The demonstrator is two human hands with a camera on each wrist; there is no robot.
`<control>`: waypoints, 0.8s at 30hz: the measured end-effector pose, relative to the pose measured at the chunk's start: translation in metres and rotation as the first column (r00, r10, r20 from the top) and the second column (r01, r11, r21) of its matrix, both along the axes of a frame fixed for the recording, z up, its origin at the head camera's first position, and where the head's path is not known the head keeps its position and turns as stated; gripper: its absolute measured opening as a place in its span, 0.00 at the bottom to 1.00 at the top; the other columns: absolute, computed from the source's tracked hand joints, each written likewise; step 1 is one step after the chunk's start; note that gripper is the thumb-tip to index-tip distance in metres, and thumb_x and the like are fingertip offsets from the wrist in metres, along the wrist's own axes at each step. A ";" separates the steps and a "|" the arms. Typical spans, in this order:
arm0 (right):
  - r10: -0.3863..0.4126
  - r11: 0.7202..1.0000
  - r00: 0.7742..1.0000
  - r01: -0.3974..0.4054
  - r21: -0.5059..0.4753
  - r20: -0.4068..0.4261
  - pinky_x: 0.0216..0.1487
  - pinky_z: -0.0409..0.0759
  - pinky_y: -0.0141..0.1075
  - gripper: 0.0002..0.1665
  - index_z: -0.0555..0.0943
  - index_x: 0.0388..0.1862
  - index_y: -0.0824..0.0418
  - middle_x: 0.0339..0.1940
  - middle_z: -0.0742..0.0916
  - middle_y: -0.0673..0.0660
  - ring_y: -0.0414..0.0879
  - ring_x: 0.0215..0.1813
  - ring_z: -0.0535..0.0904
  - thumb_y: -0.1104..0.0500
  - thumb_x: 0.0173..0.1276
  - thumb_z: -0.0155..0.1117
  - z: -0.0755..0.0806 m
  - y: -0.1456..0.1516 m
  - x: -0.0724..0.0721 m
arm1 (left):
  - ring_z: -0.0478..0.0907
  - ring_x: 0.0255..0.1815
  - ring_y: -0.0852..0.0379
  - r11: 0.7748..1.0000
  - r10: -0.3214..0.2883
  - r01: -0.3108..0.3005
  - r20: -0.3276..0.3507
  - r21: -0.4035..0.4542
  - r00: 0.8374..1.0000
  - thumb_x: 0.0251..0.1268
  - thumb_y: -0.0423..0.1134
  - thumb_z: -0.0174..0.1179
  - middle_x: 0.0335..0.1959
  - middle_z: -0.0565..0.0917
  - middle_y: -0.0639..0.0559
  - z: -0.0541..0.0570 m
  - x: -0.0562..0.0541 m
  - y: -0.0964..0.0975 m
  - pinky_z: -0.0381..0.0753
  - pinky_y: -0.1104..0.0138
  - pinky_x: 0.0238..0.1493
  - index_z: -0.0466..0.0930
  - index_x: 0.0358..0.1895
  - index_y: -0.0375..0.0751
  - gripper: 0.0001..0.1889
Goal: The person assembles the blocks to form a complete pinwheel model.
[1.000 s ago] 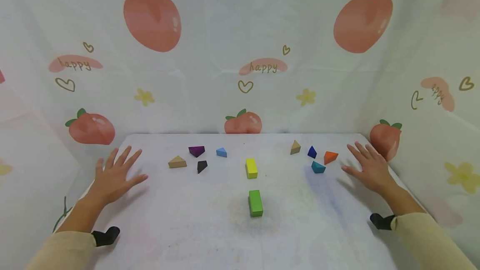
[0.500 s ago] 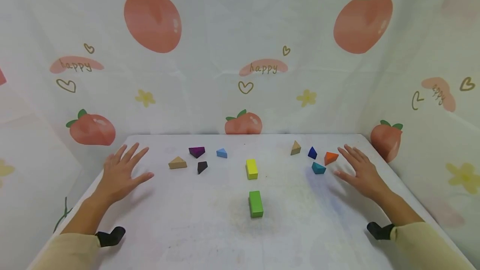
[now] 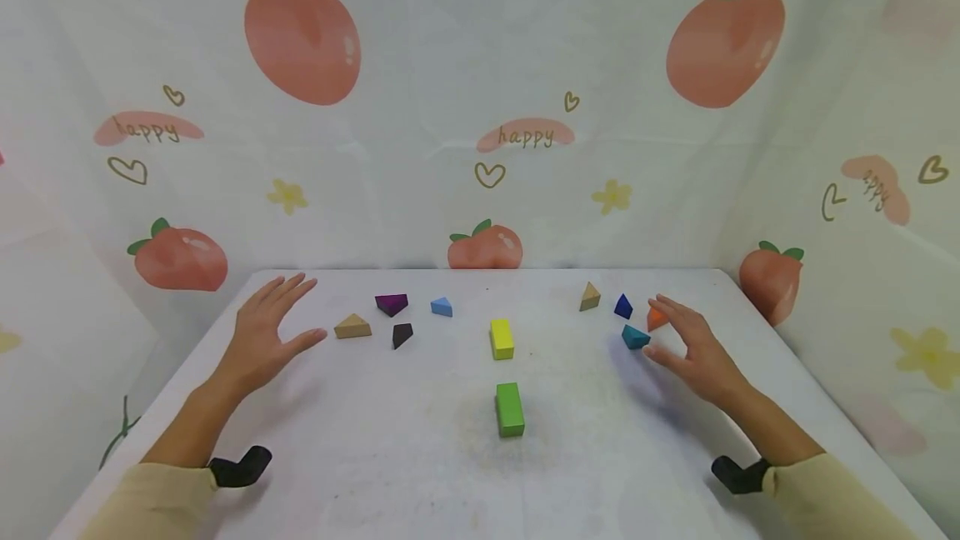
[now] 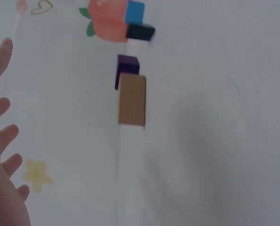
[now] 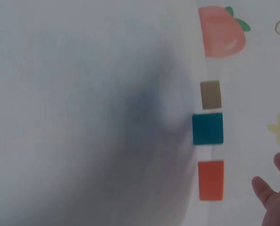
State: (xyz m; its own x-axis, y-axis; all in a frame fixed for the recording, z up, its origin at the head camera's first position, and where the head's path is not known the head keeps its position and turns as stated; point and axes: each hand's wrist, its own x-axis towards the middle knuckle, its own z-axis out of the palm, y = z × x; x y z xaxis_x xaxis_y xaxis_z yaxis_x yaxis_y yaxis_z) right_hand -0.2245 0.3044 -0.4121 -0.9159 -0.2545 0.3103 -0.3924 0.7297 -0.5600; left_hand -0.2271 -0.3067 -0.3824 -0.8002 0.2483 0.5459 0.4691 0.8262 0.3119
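Observation:
My left hand is held over the left of the table, fingers extended and thumb spread, holding nothing. Closest to it is a tan triangular block, also in the left wrist view. Beyond lie a purple block, a black block and a light blue block. On the other side my right hand hovers with nothing in its grasp. Its fingertips overlap an orange block in the head view, partly hiding it, and its thumb tip is right by a teal block.
Down the middle stand a yellow block and, nearer, a green block. A dark blue block and another tan block are at the back right. A printed curtain rises behind the white table.
Both hands have moved inward, the left toward the tan block and the right toward the orange and teal blocks. The blocks have stayed in place.

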 end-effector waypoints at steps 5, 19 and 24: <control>0.012 0.999 0.999 -0.013 -0.039 -0.037 0.58 0.62 0.71 0.41 0.61 0.76 0.55 0.71 0.67 0.65 0.66 0.70 0.59 0.54 0.67 0.66 0.000 -0.012 0.003 | 0.60 0.69 0.35 0.994 -0.041 0.036 0.039 0.104 0.998 0.55 0.43 0.71 0.69 0.69 0.39 0.008 0.004 0.016 0.57 0.31 0.59 0.70 0.69 0.44 0.36; 0.005 0.990 0.999 0.001 -0.138 0.042 0.45 0.81 0.52 0.29 0.72 0.67 0.60 0.61 0.78 0.65 0.65 0.55 0.76 0.54 0.69 0.65 0.007 -0.047 0.012 | 0.73 0.57 0.52 0.956 -0.098 0.081 0.047 0.280 0.994 0.61 0.37 0.68 0.55 0.82 0.49 0.015 0.010 0.056 0.73 0.59 0.55 0.80 0.59 0.44 0.22; 0.006 0.987 0.999 0.002 -0.158 0.048 0.47 0.80 0.51 0.26 0.76 0.63 0.60 0.60 0.81 0.62 0.64 0.53 0.78 0.55 0.68 0.66 0.005 -0.057 0.012 | 0.74 0.56 0.61 0.943 -0.103 0.079 0.060 0.322 0.993 0.65 0.39 0.65 0.53 0.83 0.54 0.013 0.009 0.066 0.69 0.75 0.53 0.81 0.57 0.44 0.18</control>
